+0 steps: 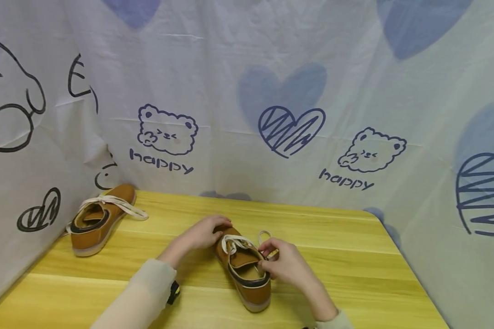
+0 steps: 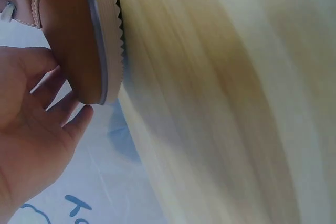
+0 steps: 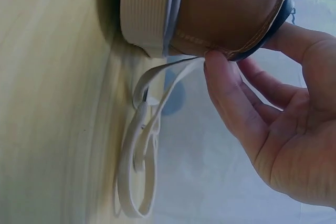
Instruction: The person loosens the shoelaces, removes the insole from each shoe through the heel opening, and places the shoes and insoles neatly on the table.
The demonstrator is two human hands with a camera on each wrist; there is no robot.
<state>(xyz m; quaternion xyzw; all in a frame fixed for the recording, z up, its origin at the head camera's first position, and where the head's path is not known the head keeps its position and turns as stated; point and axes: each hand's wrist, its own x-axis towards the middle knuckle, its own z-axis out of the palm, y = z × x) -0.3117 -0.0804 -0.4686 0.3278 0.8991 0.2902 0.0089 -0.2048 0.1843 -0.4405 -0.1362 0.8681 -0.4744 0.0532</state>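
On the yellow wood-grain table (image 1: 354,256): a tan-brown, leather-look low shoe (image 1: 244,267) with a dark padded collar and ridged cream sole is set upright between the two hands; its toe is pointed away from the person, its heel toward them; by this placing, it is judged, opening and lacing are kept within reach of both hands.

Left hand (image 1: 201,233): fingers and thumb are bent round the toe, touching it; the front of the shoe is thus gripped, presumably so that sliding or turning is checked while the other side is handled.

Right hand (image 1: 288,262): fingers and thumb are bent at the right edge of the collar; a flat white fabric lace (image 3: 125,177) is held at the fingertips; whether it is pressed against the shoe or pinched clear of it cannot be told.

Lace slack: a long loop is trailed from the fingertips, beside the shoe; contact with the table is not certain.

Far left corner: a matching tan-brown shoe (image 1: 109,221) with white laces laid loosely across it is placed near the white printed curtain (image 1: 230,45), well apart from the hands; working room is probably gained thereby.
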